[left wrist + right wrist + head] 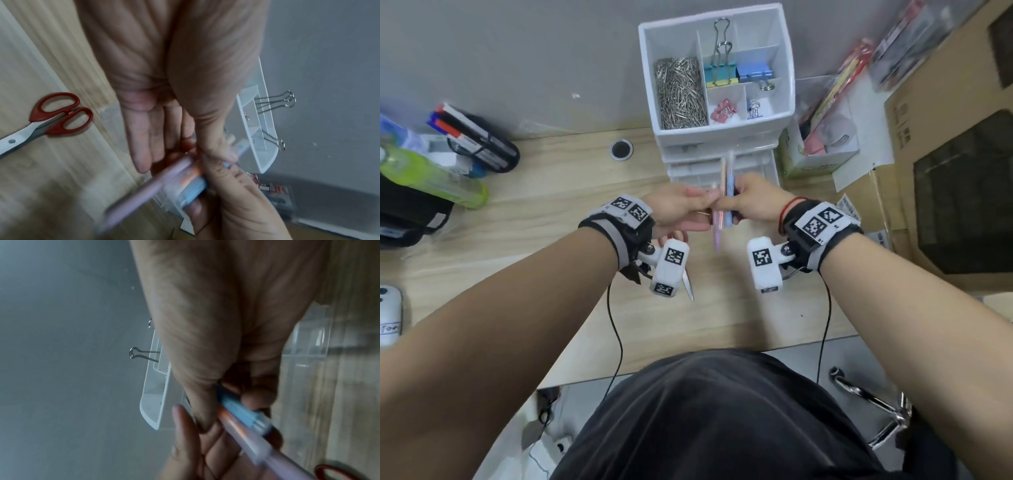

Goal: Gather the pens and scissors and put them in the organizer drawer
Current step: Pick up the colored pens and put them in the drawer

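Pens are gripped in the right hand, the left hand touching them with straight fingers, scissors at seven o'clock on the bench.

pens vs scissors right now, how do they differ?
Hold: the right hand grips the pens, the left hand touching them with straight fingers; neither hand touches the scissors.
Place: the pens are raised, tips over the open drawer; the scissors lie flat on the desk.
Look: the pens are pastel pink and blue; the scissors have red handles, blades closed.
Shared: neither is in the drawer yet.
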Tool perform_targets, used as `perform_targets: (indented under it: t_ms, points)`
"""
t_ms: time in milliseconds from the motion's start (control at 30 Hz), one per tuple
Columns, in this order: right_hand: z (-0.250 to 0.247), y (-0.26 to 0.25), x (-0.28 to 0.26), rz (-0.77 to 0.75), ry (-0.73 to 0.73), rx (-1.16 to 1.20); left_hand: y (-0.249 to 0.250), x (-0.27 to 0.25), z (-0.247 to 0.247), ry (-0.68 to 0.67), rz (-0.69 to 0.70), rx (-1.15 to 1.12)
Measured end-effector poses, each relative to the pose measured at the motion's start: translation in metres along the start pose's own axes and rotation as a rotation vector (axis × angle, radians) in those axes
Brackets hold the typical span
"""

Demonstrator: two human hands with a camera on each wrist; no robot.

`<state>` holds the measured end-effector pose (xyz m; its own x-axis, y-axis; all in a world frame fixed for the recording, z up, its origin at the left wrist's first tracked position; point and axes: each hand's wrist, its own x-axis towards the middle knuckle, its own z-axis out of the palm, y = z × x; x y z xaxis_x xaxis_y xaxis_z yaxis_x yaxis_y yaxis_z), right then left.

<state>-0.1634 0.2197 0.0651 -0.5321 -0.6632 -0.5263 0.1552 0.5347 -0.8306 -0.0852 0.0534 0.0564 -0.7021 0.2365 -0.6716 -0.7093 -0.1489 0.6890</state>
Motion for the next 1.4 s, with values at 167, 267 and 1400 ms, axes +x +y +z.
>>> perform_targets:
  t_ms: [167,267,1400]
  points:
    - [-0.001,-0.003,0.016,-0.046,0.127,0.228,0.005,0.001,0.004,0.044,-0.03,0.116]
    - [-0.004,-0.001,0.022,-0.052,0.19,0.178,0.007,0.003,-0.001,0.108,-0.029,0.109]
    - [-0.008,0.001,0.03,-0.025,0.247,0.452,0.011,0.014,-0.014,0.095,-0.033,0.217]
